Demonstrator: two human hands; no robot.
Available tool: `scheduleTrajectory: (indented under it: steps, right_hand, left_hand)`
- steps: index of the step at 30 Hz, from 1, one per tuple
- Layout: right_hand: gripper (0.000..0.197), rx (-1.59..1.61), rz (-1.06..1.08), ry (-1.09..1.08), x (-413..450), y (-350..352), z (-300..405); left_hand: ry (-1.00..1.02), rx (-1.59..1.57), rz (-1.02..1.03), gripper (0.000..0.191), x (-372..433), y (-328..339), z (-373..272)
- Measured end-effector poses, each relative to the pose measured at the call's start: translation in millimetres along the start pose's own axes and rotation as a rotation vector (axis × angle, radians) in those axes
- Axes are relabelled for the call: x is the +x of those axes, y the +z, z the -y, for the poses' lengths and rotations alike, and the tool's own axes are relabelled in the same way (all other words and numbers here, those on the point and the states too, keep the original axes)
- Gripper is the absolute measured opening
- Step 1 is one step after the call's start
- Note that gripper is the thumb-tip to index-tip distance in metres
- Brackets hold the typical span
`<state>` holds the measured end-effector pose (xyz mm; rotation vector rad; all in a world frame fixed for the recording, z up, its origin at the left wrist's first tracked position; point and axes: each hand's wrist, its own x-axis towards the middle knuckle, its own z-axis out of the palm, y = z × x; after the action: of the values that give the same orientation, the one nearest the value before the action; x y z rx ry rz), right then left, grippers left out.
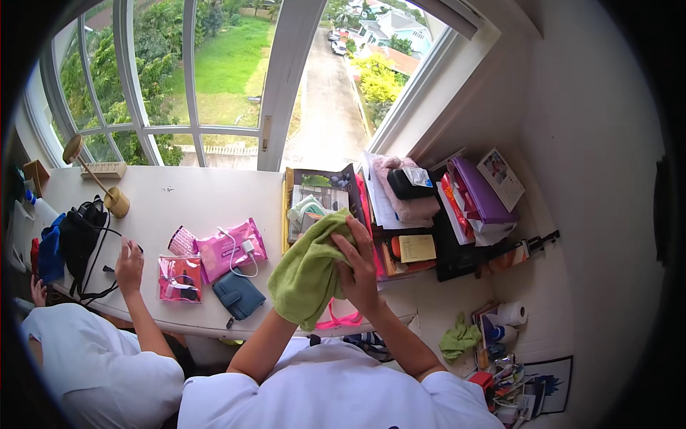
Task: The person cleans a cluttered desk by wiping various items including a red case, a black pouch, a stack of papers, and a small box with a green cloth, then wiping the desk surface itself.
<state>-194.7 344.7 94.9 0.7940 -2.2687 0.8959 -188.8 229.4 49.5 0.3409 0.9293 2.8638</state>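
Observation:
A green cloth (313, 268) is draped over my left hand and hides it; only the left forearm (262, 346) shows below. Whether those covered fingers grip anything cannot be seen. My right hand (360, 268) holds the cloth's upper right side, fingers bent over the fabric. Behind the cloth stands a box (287, 187) with papers and small packets in it. Left of the cloth, a blue wallet (239, 295) lies on the white desk (161, 206). Beyond the wallet are a pink wipes pack (230, 249) with a white cable on it and a clear pink pouch (180, 279).
At left, another person's hand (129, 265) is near a black bag (83, 236) and a wooden lamp (117, 202). Folders (482, 187) and a black case (410, 184) are stacked at right. A second green cloth (460, 338) lies lower right, by a paper roll (512, 313).

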Motion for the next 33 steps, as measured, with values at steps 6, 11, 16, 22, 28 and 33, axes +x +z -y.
scheduleTrajectory:
  steps: [6, 11, 16, 22, 28, 33]
  right_hand:
    - [0.037, 1.095, -0.177, 0.613, 21.3, -20.4, -29.8]
    - [0.051, 1.905, 0.068, 0.840, 9.1, -2.0, -28.8]
    - [0.032, 1.509, -0.034, 0.991, -25.8, -8.9, -33.4]
    - [0.033, 1.096, -0.193, 0.836, 8.5, -70.0, -12.7]
    - [0.027, 0.742, -0.171, 0.197, 38.8, -53.2, 8.4]
    - [0.024, -0.090, 0.059, -0.193, 8.2, -9.4, -24.2]
  left_hand:
    - [-0.376, -0.631, 0.019, 0.053, 12.9, 3.0, -12.5]
    - [-0.421, -0.560, 0.004, 0.045, 10.5, -40.1, 6.1]
    - [-0.195, -0.420, 0.164, 0.050, 5.7, -66.6, 18.3]
    - [-0.303, -0.121, 0.032, 0.057, 18.7, -36.9, -29.5]
    - [0.234, 1.336, 0.048, 0.059, 41.2, -1.5, -33.2]
    - [0.386, 1.472, 0.172, 0.058, 33.5, -8.2, -23.6]
